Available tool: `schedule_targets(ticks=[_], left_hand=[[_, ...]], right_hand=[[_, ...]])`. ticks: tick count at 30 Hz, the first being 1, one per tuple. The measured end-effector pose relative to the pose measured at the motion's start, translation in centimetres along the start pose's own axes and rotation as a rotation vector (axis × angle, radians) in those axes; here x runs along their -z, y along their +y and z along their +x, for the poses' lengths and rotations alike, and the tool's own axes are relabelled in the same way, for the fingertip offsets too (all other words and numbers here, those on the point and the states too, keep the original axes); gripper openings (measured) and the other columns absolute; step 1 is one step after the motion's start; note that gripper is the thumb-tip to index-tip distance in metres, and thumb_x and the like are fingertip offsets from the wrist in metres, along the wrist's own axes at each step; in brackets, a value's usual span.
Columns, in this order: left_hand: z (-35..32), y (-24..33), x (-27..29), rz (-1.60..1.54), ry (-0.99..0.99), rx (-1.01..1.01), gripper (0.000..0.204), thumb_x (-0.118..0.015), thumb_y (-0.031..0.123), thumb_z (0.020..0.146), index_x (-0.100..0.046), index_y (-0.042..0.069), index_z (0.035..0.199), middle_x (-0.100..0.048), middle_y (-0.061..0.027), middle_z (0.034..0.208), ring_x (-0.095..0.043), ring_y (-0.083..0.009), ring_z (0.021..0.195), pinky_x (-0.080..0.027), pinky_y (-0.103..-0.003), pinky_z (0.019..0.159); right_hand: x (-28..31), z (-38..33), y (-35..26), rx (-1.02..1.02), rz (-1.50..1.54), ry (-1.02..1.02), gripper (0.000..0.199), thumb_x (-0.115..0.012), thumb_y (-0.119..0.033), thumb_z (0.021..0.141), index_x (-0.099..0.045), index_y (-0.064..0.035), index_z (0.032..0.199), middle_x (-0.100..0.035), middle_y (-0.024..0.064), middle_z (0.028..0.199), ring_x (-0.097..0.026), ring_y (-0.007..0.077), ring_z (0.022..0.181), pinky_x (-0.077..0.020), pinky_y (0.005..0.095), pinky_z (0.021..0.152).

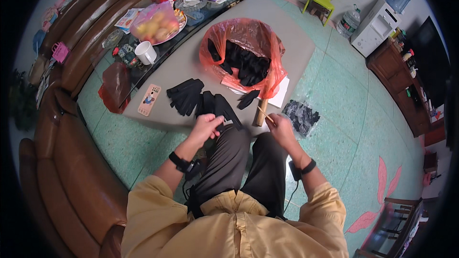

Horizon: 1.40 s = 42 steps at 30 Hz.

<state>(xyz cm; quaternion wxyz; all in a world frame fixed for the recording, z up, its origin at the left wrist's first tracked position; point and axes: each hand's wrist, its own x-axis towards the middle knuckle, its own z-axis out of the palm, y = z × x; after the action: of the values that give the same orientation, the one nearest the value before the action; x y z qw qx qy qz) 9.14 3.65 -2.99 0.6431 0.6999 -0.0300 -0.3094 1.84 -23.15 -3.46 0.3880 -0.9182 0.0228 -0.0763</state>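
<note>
My left hand [206, 129] is closed, with the end of a black fabric-like strip [220, 126] pinched between thumb and fingers. My right hand [282, 130] grips a thin light-wood stick [264, 113] that points up and to the left. Just beyond that stick lies a thicker bamboo piece [259, 117]. A fanned pile of black strips [184, 96] and more black strips [223, 107] rest on the grey surface past my left hand. Farther off, an open red plastic bag [210, 62] holds many black pieces [246, 64]. One loose black piece [248, 99] lies in front of it.
A pink phone case or phone [149, 100] lies at the left of the grey surface [184, 59]. Beyond it, a glass table bears a white mug [145, 53] and a bag of fruit [155, 23]. A clear bag of black pieces [301, 117] is right of my right hand.
</note>
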Motion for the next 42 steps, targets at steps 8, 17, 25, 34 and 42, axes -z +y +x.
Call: schedule_targets(ticks=[8,17,25,34,42], left_hand=[[4.1,-5.7,3.3,0.476,0.384,-0.064,0.039,-0.062,0.029,0.083,-0.057,-0.002,0.107,-0.065,-0.0126,0.092,-0.061,-0.0203,0.080,-0.049,-0.032,0.069],[0.7,-4.1,0.4,0.129,0.169,0.026,0.023,-0.055,0.014,0.088,-0.058,0.001,0.108,-0.063,-0.0045,0.095,-0.060,-0.0102,0.077,-0.048,-0.023,0.064],[-1.3,1.1,-5.1,0.230,0.321,-0.545,0.020,-0.063,0.011,0.084,-0.062,0.000,0.100,-0.063,-0.0088,0.087,-0.058,-0.0124,0.071,-0.048,-0.026,0.065],[-7.2,1.4,-7.3,0.370,0.193,-0.566,0.020,-0.063,0.009,0.083,-0.062,-0.002,0.099,-0.065,-0.0120,0.087,-0.062,-0.0143,0.072,-0.049,-0.026,0.065],[-5.8,0.6,-6.4,-0.286,-0.077,-0.133,0.024,-0.054,0.007,0.089,-0.056,-0.005,0.109,-0.059,-0.0065,0.091,-0.060,-0.0136,0.076,-0.055,-0.026,0.059]], right_hand=[[-7.8,7.6,3.7,0.257,-0.707,-0.180,0.044,-0.049,-0.010,0.080,-0.048,-0.0149,0.124,-0.061,0.0127,0.076,-0.063,0.0279,0.070,-0.0495,0.0395,0.060],[-8.5,9.0,4.0,0.266,-0.656,-0.075,0.010,-0.047,-0.009,0.080,-0.053,-0.0054,0.087,-0.064,0.0138,0.069,-0.065,0.0273,0.064,-0.0493,0.0388,0.054],[-3.0,1.2,-4.9,0.086,0.005,-0.016,0.017,-0.064,-0.014,0.074,-0.062,-0.0050,0.087,-0.060,0.0206,0.067,-0.060,0.0391,0.065,-0.0485,0.0455,0.060],[-0.4,-5.0,-8.2,-0.055,0.123,-0.152,0.020,-0.065,-0.017,0.080,-0.057,0.0006,0.078,-0.054,0.0222,0.064,-0.053,0.0403,0.059,-0.0432,0.0385,0.052],[-0.1,-5.0,-7.0,-0.131,0.358,-0.214,0.032,-0.063,-0.023,0.085,-0.057,0.0014,0.104,-0.056,0.0168,0.069,-0.052,0.0214,0.058,-0.0443,0.0327,0.059]])
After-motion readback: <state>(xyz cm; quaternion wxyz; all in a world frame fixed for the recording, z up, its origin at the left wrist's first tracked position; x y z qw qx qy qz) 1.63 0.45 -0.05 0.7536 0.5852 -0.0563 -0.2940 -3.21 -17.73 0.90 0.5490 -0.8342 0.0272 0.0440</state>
